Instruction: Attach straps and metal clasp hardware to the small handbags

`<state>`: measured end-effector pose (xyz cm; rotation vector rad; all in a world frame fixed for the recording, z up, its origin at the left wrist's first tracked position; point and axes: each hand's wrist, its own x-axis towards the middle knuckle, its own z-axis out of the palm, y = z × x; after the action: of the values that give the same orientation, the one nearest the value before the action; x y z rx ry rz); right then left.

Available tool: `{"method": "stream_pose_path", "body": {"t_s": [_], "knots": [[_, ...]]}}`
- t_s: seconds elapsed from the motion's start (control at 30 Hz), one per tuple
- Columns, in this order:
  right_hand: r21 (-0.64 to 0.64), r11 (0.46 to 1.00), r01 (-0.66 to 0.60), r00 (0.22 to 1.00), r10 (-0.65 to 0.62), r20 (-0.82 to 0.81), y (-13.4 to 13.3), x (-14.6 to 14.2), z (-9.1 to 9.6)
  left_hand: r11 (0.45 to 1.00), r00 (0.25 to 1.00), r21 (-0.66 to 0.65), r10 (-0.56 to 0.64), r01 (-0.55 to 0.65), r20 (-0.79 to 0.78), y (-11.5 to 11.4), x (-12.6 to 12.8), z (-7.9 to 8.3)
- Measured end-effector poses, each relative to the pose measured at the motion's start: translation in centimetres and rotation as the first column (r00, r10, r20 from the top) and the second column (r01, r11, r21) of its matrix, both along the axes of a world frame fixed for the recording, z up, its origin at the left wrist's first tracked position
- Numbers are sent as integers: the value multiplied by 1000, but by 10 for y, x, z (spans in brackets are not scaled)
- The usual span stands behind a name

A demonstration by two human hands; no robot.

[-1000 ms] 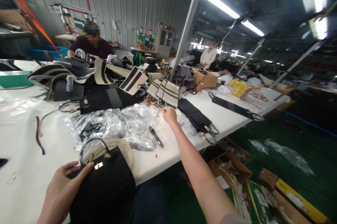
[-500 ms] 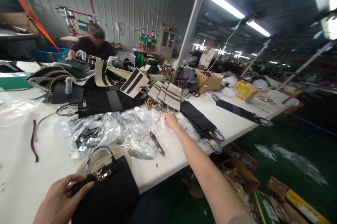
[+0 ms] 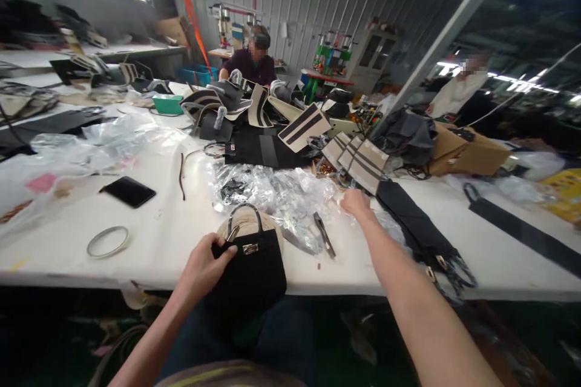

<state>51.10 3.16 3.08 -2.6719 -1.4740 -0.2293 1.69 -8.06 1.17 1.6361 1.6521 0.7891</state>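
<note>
My left hand (image 3: 218,260) grips the top edge of a small black handbag (image 3: 254,275) at the table's front edge, thumb in front and fingers behind. The bag has a wrapped handle and a gold-coloured clasp (image 3: 250,249). Behind it lies a pale round coil (image 3: 275,224). My right hand (image 3: 356,201) is stretched out over the far side of the clear plastic bags (image 3: 290,196), beside the beige striped pieces (image 3: 363,160). Its fingers are curled closed, and what they hold, if anything, is hidden. A dark slim tool (image 3: 324,235) lies nearer me.
To the left lie a phone (image 3: 129,191) and a ring of tape (image 3: 108,241). More black bags (image 3: 417,223) lie at the right. Across the white table (image 3: 163,254) a person (image 3: 249,63) sits behind heaped bag pieces. A slanted metal post (image 3: 447,42) rises at the back right.
The view has swung left, so the table's left side with phone and tape shows now. My left hand still grips the handbag. My right hand stays by the plastic bags and striped pieces.
</note>
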Motion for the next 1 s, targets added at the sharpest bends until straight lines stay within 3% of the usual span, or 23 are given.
{"method": "stream_pose_path", "body": {"t_s": [0.1,0.17,0.2,0.23,0.27,0.33,0.37,0.4,0.43,0.53,0.7,0.8,0.9,1.0], "knots": [[98,994,43,999,-42,-9,-20,-14,16,998,998,-44,46,-44,39,-2,-2,-5],[315,948,39,997,-18,-72,-45,-45,18,997,995,-61,55,-50,82,-2,-1,-10],[493,869,35,983,60,-176,-63,-68,16,997,992,-65,55,-47,118,-1,1,-12],[646,762,36,924,221,-312,-83,-96,11,997,986,-63,51,-41,158,-1,3,-14],[703,710,36,801,401,-445,-105,-126,4,998,979,-55,48,-38,198,-1,5,-16],[640,765,-67,395,610,-687,-146,-186,-14,998,965,-43,59,-49,256,0,11,-18],[604,785,-140,202,620,-758,-162,-212,-23,997,957,-45,74,-64,280,0,13,-18],[573,793,-206,63,595,-801,-174,-234,-33,995,948,-54,92,-79,304,1,15,-19],[551,794,-257,-12,567,-823,-181,-250,-41,994,938,-63,106,-91,330,1,17,-19],[525,819,-233,-40,531,-846,-177,-270,-60,991,894,-69,129,-111,429,2,20,-21],[509,854,-106,-114,498,-860,-157,-268,-71,965,743,-188,263,-185,615,-8,15,-25],[510,852,-116,-110,500,-859,-157,-269,-73,949,746,-255,307,-188,591,-18,4,-24],[500,858,-117,-105,490,-865,-158,-268,-73,964,806,-254,213,-81,553,-27,-9,-18],[479,867,-136,-114,466,-877,-157,-265,-70,946,748,-314,148,85,647,-32,-19,-14]]}}
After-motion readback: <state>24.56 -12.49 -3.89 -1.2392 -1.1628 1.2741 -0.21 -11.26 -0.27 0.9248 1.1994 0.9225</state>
